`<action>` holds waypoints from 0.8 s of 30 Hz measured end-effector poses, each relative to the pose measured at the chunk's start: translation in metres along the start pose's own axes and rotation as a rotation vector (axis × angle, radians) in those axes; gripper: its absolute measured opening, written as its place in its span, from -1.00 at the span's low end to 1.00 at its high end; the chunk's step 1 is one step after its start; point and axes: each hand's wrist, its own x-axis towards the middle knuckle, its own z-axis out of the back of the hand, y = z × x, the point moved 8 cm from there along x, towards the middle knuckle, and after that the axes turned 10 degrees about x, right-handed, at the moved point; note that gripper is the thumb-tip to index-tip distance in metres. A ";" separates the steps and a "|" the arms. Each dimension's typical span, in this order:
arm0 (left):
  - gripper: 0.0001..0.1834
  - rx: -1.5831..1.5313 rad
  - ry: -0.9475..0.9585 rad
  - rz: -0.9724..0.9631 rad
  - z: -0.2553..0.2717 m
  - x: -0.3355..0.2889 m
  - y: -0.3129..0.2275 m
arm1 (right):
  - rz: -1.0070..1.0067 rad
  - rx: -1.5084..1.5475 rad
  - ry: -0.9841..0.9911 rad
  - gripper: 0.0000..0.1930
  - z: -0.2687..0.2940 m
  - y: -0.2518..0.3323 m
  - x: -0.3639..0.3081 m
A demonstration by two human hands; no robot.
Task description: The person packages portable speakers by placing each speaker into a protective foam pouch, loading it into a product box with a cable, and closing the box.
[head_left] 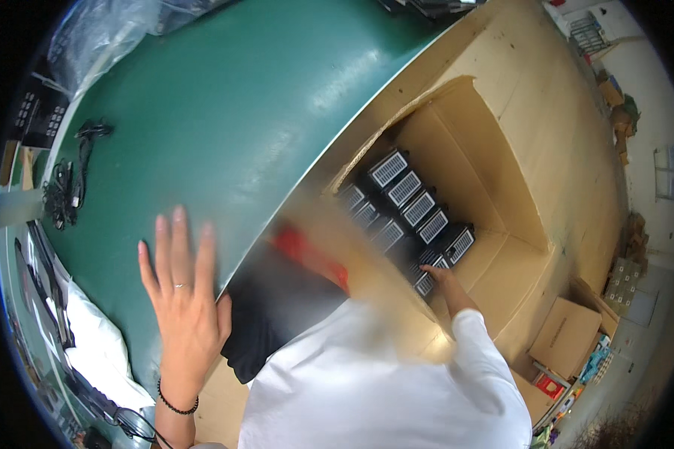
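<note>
My left hand (183, 299) lies with fingers spread over the green tabletop (225, 112), holding nothing; it wears a ring and a dark bead bracelet. Down in a large open cardboard box (494, 150) to the right is my right hand (449, 286). Its thumb and fingers grip the end of a black box with a white striped label (424, 283), and part of the fingers is hidden. Several similar black boxes (404, 188) stand packed in rows beside it, labels facing up.
Coiled black cables (69, 183) lie on the table's left side. A white bag (97, 340) and clear plastic wrap (101, 41) sit along its edges. The carton's near flap is blurred beside my body. Another cardboard box (567, 337) stands on a shelf at the right.
</note>
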 end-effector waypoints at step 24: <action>-0.34 -0.710 -0.725 -0.082 0.142 -0.044 0.113 | 2.143 -0.035 0.952 0.03 -0.132 0.240 -0.790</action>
